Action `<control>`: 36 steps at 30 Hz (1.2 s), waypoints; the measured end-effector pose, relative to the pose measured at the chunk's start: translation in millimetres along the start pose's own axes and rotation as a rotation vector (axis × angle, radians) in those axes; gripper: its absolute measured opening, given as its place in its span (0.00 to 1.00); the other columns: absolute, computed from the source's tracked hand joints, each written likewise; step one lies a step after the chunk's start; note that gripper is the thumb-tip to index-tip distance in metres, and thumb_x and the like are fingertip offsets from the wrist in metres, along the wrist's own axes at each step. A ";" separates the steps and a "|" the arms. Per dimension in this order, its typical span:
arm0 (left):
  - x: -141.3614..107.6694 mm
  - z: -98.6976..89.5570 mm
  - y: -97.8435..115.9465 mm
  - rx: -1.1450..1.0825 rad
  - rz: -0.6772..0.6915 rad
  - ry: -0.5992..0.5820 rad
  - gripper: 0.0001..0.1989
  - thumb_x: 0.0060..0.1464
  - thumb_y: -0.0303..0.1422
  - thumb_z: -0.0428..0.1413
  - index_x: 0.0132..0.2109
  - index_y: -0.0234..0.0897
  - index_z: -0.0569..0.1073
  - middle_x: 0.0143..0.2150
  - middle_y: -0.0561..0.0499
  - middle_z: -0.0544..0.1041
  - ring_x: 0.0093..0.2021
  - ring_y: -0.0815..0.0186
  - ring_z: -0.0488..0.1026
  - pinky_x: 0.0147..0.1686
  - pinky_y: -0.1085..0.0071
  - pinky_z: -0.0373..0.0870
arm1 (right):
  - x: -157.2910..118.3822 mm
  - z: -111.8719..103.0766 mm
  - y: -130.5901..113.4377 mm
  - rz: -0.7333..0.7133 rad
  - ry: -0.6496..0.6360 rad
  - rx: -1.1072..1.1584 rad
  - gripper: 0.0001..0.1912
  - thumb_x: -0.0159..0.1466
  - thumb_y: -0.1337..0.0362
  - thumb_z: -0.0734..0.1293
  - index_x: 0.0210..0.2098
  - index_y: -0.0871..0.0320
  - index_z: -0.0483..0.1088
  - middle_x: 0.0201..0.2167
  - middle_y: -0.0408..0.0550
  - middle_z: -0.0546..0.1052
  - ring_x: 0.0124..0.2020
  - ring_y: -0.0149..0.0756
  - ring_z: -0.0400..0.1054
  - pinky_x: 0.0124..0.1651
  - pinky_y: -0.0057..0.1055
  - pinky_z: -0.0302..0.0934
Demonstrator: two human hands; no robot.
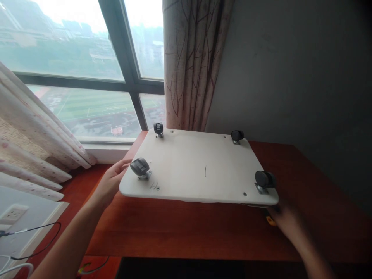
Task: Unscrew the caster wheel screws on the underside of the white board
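Premises present as a room in a high-rise dwelling, likely a bedroom or study; a large dark-framed window (87, 69) overlooks a sports field and distant buildings; branch-patterned curtains (192, 66) hang beside it; a red-brown wooden desk (174, 232) abuts a grey wall (290, 69); a wall socket (13, 213) sits lower left.

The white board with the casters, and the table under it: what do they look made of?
Board: likely painted or laminated wood or plastic; smooth matte off-white, rounded corners, screw heads showing. Casters: dark plastic or rubber wheels on shiny metal brackets. Table: reddish-brown wood or veneer, slight sheen.
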State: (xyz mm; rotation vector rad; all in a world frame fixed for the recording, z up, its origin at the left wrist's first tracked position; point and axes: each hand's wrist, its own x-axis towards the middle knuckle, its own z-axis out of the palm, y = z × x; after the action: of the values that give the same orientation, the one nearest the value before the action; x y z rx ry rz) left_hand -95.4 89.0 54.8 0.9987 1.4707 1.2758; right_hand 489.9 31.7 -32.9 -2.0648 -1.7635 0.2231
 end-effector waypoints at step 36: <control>62.0 -0.5 37.7 0.069 -0.318 -0.333 0.25 0.52 0.44 0.67 0.48 0.26 0.79 0.35 0.42 0.84 0.29 0.61 0.81 0.29 0.71 0.78 | 117.0 -39.6 -77.8 0.297 -0.377 0.945 0.19 0.56 0.47 0.74 0.37 0.56 0.77 0.31 0.51 0.81 0.27 0.41 0.75 0.30 0.35 0.71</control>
State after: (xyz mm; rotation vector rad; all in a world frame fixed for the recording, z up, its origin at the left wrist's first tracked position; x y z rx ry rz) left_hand -111.1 153.4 84.2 0.9262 1.3540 0.7944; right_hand 456.2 146.0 51.4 -1.5818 -1.1264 1.3158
